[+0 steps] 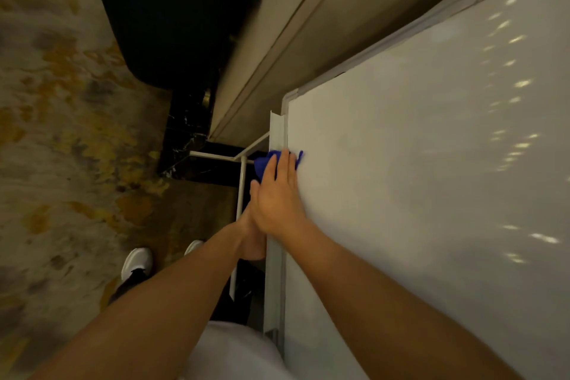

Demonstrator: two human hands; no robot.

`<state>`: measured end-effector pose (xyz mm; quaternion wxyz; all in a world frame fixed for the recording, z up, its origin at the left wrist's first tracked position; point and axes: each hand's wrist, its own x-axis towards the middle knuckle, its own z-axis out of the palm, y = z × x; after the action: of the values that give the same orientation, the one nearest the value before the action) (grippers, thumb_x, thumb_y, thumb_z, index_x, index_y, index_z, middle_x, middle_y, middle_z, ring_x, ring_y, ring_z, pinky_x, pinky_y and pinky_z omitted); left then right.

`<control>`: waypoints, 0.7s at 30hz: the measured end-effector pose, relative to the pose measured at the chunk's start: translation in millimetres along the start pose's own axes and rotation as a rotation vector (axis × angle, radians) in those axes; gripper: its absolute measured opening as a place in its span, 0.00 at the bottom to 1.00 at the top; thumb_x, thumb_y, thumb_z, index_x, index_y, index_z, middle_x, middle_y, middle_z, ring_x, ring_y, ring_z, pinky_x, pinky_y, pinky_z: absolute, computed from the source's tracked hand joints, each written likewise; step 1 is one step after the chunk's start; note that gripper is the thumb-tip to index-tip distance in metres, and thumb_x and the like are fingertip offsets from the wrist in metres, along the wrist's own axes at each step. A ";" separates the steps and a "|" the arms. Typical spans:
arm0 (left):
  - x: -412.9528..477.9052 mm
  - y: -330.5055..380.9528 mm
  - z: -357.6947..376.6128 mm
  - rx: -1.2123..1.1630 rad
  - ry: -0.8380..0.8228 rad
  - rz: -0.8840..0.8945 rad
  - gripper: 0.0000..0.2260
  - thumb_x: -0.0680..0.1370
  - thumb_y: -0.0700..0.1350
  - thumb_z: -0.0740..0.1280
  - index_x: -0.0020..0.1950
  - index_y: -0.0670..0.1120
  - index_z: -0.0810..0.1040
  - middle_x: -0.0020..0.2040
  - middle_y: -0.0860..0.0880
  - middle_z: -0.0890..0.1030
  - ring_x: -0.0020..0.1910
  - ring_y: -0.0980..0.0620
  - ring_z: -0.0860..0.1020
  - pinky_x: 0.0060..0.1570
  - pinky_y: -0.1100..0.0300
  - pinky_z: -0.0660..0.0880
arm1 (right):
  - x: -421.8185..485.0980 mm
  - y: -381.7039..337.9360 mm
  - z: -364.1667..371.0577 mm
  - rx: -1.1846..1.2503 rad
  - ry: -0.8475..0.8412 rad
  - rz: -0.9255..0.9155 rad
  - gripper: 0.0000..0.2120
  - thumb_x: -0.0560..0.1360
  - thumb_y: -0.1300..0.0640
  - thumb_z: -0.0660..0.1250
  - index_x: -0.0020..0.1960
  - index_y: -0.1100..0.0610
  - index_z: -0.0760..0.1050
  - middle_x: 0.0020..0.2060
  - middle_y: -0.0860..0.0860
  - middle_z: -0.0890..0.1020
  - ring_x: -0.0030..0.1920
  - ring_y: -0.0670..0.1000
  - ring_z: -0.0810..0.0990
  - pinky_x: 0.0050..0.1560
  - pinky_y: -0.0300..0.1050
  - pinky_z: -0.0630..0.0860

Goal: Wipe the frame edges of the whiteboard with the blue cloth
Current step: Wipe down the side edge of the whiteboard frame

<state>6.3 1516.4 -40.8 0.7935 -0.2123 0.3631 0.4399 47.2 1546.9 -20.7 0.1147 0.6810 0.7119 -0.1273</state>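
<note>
One whiteboard (431, 163), tilted in view, white frame (276, 271) along its lower edge. One blue cloth (264, 165) on that frame edge, near the corner. Two hands. Right hand (277, 194) flat over the cloth, fingers straight, pressing it to the frame rather than clasping it. Left hand (251, 234) just behind, touching the right; its grip mostly hidden, cannot tell. Two white shoes (137, 262) on patterned carpet (61, 133).
</note>
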 end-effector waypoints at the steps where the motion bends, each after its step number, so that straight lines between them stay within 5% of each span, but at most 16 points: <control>1: 1.9 8.0 1.0 0.142 0.017 -0.086 0.24 0.84 0.51 0.47 0.69 0.36 0.68 0.62 0.40 0.77 0.57 0.49 0.76 0.64 0.50 0.69 | 19.6 -0.3 -6.3 -0.030 -0.009 -0.025 0.32 0.81 0.51 0.55 0.77 0.67 0.46 0.77 0.65 0.46 0.77 0.64 0.41 0.75 0.55 0.40; 3: 4.2 23.0 -0.3 0.407 -0.043 -0.385 0.31 0.79 0.65 0.57 0.65 0.40 0.78 0.56 0.39 0.83 0.51 0.43 0.83 0.53 0.48 0.77 | 63.4 0.2 -25.1 -0.119 -0.018 -0.086 0.35 0.79 0.56 0.59 0.76 0.68 0.44 0.77 0.66 0.45 0.76 0.66 0.41 0.75 0.56 0.39; 6: 13.7 24.7 -11.3 0.427 -0.092 -0.539 0.41 0.67 0.77 0.61 0.60 0.44 0.83 0.59 0.39 0.82 0.58 0.40 0.81 0.60 0.44 0.76 | 119.6 4.9 -60.5 -0.240 -0.026 -0.166 0.31 0.77 0.62 0.60 0.76 0.68 0.51 0.75 0.67 0.55 0.76 0.65 0.50 0.76 0.55 0.49; 10: 30.3 37.0 16.4 0.378 -0.009 -0.355 0.40 0.69 0.76 0.60 0.63 0.45 0.81 0.58 0.38 0.83 0.53 0.38 0.83 0.47 0.45 0.81 | 133.0 1.9 -95.4 -0.318 -0.059 -0.284 0.18 0.77 0.64 0.61 0.67 0.62 0.68 0.64 0.62 0.72 0.67 0.62 0.68 0.65 0.53 0.66; 14: 49.5 82.9 79.1 0.468 -0.051 -0.107 0.32 0.77 0.70 0.52 0.60 0.45 0.79 0.49 0.41 0.86 0.45 0.43 0.85 0.35 0.54 0.82 | 134.2 8.2 -126.8 -0.358 0.026 -0.365 0.17 0.76 0.63 0.64 0.65 0.60 0.71 0.59 0.59 0.77 0.64 0.60 0.71 0.61 0.53 0.71; 18: 69.1 115.2 148.6 0.737 0.011 0.192 0.26 0.83 0.59 0.51 0.65 0.43 0.76 0.57 0.40 0.82 0.55 0.44 0.81 0.54 0.49 0.79 | 142.9 15.6 -154.6 -0.478 0.133 -0.312 0.15 0.77 0.60 0.63 0.63 0.58 0.76 0.64 0.57 0.74 0.67 0.60 0.67 0.68 0.53 0.65; 21: 94.2 133.9 183.5 0.799 -0.022 0.144 0.24 0.83 0.56 0.52 0.65 0.41 0.76 0.60 0.39 0.79 0.58 0.44 0.78 0.55 0.50 0.76 | 148.2 14.7 -155.4 -0.509 0.076 -0.161 0.20 0.78 0.59 0.62 0.69 0.61 0.70 0.66 0.59 0.72 0.68 0.61 0.66 0.70 0.54 0.62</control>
<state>-3.5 1758.0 3.5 0.7846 0.1433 0.5109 0.3207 56.5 1739.2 75.3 0.2450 0.5757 0.7768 0.0725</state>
